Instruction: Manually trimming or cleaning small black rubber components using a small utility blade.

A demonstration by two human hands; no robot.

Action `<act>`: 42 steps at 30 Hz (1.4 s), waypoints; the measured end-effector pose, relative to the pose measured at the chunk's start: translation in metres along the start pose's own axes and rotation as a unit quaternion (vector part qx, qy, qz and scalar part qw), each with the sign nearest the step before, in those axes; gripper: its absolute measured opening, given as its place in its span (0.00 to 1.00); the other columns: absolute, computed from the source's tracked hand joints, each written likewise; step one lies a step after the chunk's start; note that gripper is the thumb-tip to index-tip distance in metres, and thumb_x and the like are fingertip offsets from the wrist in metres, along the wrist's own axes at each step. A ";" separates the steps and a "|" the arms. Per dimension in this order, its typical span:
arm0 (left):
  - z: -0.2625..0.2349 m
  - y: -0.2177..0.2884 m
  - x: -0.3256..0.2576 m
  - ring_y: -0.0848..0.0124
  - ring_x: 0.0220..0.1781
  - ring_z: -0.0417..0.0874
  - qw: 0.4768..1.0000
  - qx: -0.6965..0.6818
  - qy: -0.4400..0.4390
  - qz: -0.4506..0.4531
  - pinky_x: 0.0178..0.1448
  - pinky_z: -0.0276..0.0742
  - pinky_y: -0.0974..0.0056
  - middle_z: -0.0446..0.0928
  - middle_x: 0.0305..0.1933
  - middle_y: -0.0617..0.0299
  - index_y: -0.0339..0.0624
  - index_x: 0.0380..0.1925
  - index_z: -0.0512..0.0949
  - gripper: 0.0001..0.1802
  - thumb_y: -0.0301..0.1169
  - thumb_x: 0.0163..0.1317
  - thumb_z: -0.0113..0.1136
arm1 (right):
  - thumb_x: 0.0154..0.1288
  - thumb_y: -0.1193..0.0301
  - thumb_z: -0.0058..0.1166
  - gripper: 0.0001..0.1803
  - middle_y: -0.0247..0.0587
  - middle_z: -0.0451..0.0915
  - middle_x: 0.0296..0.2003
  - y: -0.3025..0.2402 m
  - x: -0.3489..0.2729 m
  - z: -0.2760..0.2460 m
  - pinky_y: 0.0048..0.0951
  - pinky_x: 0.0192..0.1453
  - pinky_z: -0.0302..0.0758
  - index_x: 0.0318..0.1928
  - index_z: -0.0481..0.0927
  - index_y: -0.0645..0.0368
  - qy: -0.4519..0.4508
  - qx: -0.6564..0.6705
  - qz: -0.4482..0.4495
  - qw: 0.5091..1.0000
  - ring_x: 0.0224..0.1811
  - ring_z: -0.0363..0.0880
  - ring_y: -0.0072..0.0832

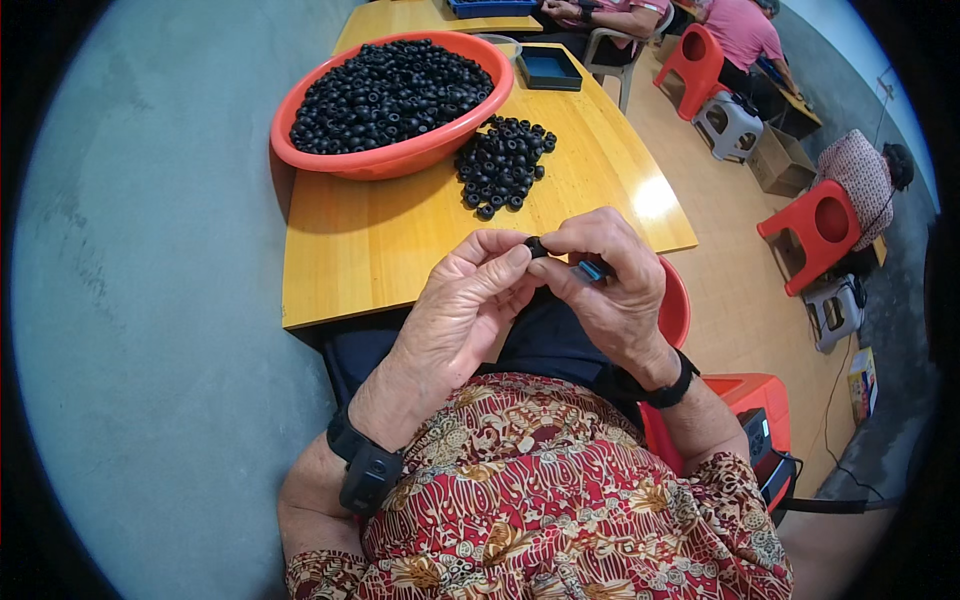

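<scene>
Between my two hands, just past the table's near edge and over my lap, is a small black ring-shaped part (pixel 536 246). My left hand (pixel 465 305) pinches it between thumb and fingertips. From the other side, my right hand (pixel 615 290) has thumb and forefinger on the same part. A small blue object (pixel 590 270) sticks out of my right palm; its kind is mostly hidden by the fingers. Beyond my hands lies a loose pile of similar black parts (pixel 503 165) on the table. A large red basin (pixel 385 165) heaped with more of them stands behind at the left.
The yellow wooden table (pixel 370 250) meets a grey wall on the left. A dark tray (pixel 549 68) sits near its far right edge. Red stools (pixel 815 235) and a cardboard box (pixel 781 160) stand on the floor to the right. Several other people sit farther off.
</scene>
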State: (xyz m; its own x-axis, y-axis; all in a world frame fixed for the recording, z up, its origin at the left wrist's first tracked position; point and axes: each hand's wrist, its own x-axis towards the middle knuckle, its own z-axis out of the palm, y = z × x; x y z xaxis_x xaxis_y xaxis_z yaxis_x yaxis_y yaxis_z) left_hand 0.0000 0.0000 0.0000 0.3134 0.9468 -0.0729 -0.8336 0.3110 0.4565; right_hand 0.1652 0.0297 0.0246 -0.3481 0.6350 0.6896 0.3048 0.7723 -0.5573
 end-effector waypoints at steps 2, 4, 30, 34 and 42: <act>0.001 0.002 0.000 0.77 0.42 0.79 1.000 0.008 0.011 -0.001 0.51 0.78 0.72 0.77 0.41 0.64 0.40 0.43 0.75 0.08 0.23 0.65 0.58 | 0.52 0.77 0.66 0.12 0.39 0.79 0.31 0.001 0.000 0.001 0.27 0.35 0.74 0.38 0.81 0.59 0.016 0.047 0.017 0.999 0.33 0.79 0.30; -0.001 0.003 0.001 0.76 0.42 0.79 1.000 0.012 0.011 -0.003 0.51 0.78 0.72 0.77 0.41 0.63 0.40 0.43 0.75 0.08 0.23 0.65 0.58 | 0.51 0.78 0.66 0.12 0.39 0.79 0.32 0.003 0.001 0.001 0.27 0.35 0.74 0.38 0.81 0.59 0.008 0.054 0.018 0.998 0.34 0.79 0.30; -0.033 0.022 0.020 0.72 0.52 0.79 0.992 0.100 0.051 0.065 0.56 0.72 0.65 0.80 0.44 0.65 0.46 0.44 0.76 0.09 0.28 0.64 0.60 | 0.69 0.64 0.52 0.14 0.29 0.79 0.28 0.035 0.011 0.005 0.16 0.32 0.69 0.39 0.82 0.63 -0.126 0.254 0.295 0.912 0.30 0.72 0.13; -0.039 0.038 0.023 0.74 0.50 0.79 0.979 0.143 0.078 0.126 0.56 0.70 0.67 0.80 0.43 0.66 0.46 0.44 0.76 0.09 0.28 0.64 0.61 | 0.65 0.69 0.53 0.10 0.35 0.80 0.28 0.044 0.011 0.024 0.25 0.39 0.74 0.37 0.80 0.65 -0.341 0.218 0.249 0.880 0.32 0.76 0.20; -0.069 0.058 0.032 0.75 0.50 0.79 0.944 0.212 0.170 0.185 0.58 0.69 0.69 0.79 0.45 0.65 0.43 0.44 0.76 0.09 0.26 0.64 0.60 | 0.63 0.71 0.52 0.10 0.50 0.81 0.32 0.083 -0.036 0.050 0.39 0.43 0.78 0.40 0.80 0.63 -0.619 0.036 0.127 0.775 0.39 0.82 0.43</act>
State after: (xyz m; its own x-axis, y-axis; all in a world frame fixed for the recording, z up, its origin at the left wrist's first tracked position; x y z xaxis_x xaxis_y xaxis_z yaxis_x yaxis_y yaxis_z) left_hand -0.0696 0.0538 -0.0376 -0.1882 0.9784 -0.0860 -0.5777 -0.0395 0.8153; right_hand 0.1589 0.0719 -0.0697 -0.8821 0.2613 -0.3920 0.4672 0.5912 -0.6574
